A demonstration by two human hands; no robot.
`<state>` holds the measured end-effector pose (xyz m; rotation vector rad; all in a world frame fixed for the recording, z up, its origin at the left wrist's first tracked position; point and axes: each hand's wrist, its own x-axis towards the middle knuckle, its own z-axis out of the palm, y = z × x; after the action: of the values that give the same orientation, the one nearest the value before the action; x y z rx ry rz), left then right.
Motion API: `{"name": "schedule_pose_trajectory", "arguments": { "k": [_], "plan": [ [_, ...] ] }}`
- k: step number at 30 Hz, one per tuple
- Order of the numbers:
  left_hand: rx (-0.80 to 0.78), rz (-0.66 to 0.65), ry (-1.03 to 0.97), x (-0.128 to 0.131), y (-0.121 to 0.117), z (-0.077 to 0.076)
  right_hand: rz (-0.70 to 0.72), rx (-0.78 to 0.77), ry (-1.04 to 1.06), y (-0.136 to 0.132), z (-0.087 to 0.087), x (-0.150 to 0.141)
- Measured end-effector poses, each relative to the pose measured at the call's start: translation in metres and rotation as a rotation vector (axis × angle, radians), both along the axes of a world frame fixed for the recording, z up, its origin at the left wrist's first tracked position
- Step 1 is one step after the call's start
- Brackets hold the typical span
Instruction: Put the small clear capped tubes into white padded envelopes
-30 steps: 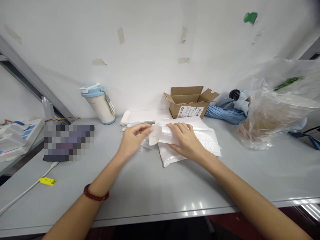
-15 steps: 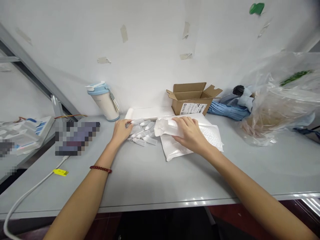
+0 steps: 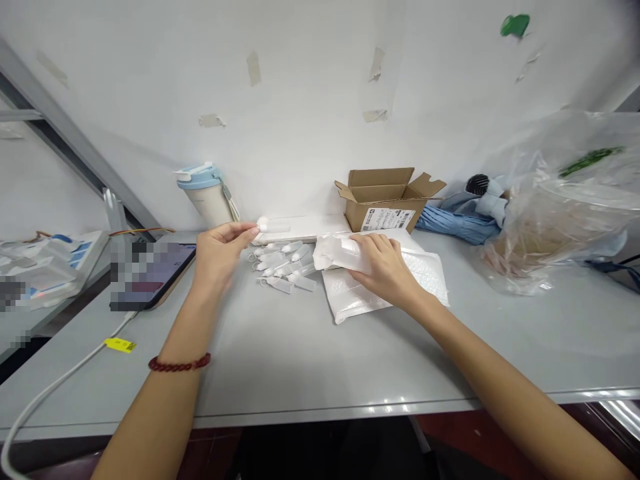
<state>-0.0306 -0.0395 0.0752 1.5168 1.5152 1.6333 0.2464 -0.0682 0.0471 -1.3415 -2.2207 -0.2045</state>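
My left hand (image 3: 220, 250) is raised a little above the grey table (image 3: 310, 360) and pinches a small clear bottle (image 3: 273, 225) with a white cap at its fingertips. Below it lie several more small clear bottles (image 3: 285, 267) in a loose heap. My right hand (image 3: 383, 267) rests with curled fingers on a white padded bag (image 3: 333, 252), holding its open end, on top of a stack of white bubble mailers (image 3: 400, 287).
A blue-lidded tumbler (image 3: 207, 197) stands at the wall, with an open cardboard box (image 3: 387, 200) and a folded blue umbrella (image 3: 457, 223) to its right. A large clear plastic bag (image 3: 560, 207) fills the right side. A tablet (image 3: 155, 273) with a white cable (image 3: 55, 387) lies left.
My left hand went from the padded bag to the bottle heap, then lifted one small bottle up and to the left. My right hand stayed on the bag.
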Motion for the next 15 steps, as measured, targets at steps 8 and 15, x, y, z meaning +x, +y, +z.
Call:
{"name": "schedule_pose_trajectory", "arguments": {
  "k": [8,15],
  "plan": [
    [-0.203,-0.390,0.141,0.043,-0.027,0.003,0.007,-0.008,-0.001,-0.001,-0.002,-0.007],
    [-0.269,-0.552,0.055,0.050,-0.026,-0.008,0.070,0.043,0.043,-0.006,-0.001,-0.008]
  ]
}}
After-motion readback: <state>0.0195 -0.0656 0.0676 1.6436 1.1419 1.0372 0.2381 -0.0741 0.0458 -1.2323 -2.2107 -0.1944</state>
